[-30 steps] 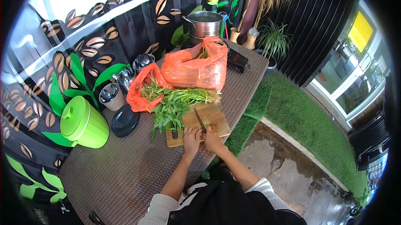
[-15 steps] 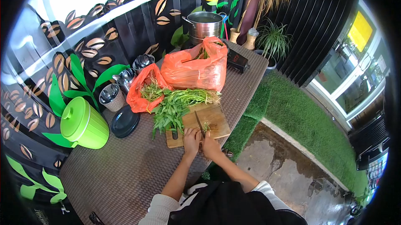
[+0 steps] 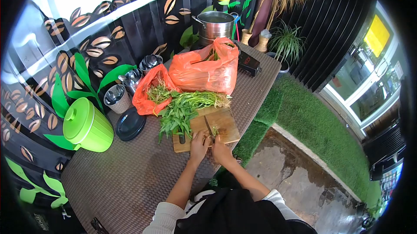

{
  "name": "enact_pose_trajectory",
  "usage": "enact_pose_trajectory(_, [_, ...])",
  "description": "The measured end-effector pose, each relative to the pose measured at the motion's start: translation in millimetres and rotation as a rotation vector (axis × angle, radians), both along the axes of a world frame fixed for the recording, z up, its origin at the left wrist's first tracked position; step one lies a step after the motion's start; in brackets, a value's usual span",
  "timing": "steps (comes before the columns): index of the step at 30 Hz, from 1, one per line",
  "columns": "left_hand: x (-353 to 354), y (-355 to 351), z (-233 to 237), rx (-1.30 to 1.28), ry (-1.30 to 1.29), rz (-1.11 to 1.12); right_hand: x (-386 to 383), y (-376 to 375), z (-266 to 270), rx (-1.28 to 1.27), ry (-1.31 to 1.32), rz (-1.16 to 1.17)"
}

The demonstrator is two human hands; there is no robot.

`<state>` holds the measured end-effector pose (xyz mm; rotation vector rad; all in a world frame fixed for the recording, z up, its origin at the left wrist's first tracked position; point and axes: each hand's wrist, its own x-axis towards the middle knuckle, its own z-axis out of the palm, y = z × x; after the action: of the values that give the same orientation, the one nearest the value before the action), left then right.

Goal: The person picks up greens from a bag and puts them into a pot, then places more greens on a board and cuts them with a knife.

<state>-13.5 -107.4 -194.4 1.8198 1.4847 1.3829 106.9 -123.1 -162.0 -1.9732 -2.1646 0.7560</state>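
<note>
One green tub [image 3: 87, 127] stands at the left of the frame, then three cups [image 3: 118, 105] of cutlery and some black plates [image 3: 130, 124]. Next, left of centre, come a small red bag [image 3: 140, 100] and the greens [image 3: 177, 119], which reach to the middle, just above my hands. My left hand [image 3: 200, 144], below centre, has its fingers bent beside the knife [image 3: 209, 126]; I cannot tell whether it pinches anything. Above sits a big red bag [image 3: 204, 77]. My right hand [image 3: 222, 152] grasps the knife, blade pointing up the frame across the board [image 3: 228, 124].
</note>
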Motion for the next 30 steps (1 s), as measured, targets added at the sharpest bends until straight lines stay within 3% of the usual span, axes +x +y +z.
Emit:
enact_pose_trajectory(5, [-2.2,0.4,-4.3,-0.043,0.029,0.017,-10.8,3.7,-13.0,0.063,0.082,-0.103])
enact_pose_trajectory(9, [-1.7,3.3,-10.6,-0.109,-0.022,0.005,-3.7,10.8,1.3,0.025,0.112,-0.022])
enact_pose_trajectory(17, [-3.4,3.8,-18.4,-0.066,0.036,0.042,-9.5,10.8,-6.5,0.020,0.152,-0.085])
enact_pose_trajectory(24, [-2.3,1.3,-5.8,-0.132,-0.051,0.020,-17.9,-3.0,-6.5,0.028,0.070,-0.129])
enact_pose_trajectory(26, [-5.6,-0.6,-5.4,0.064,0.091,-0.032,-15.7,5.0,-7.0,-0.012,0.092,-0.162])
enact_pose_trajectory(30, [-5.7,-2.3,-0.2,0.051,0.031,-0.075,-2.9,3.8,6.6,-0.001,0.071,-0.084])
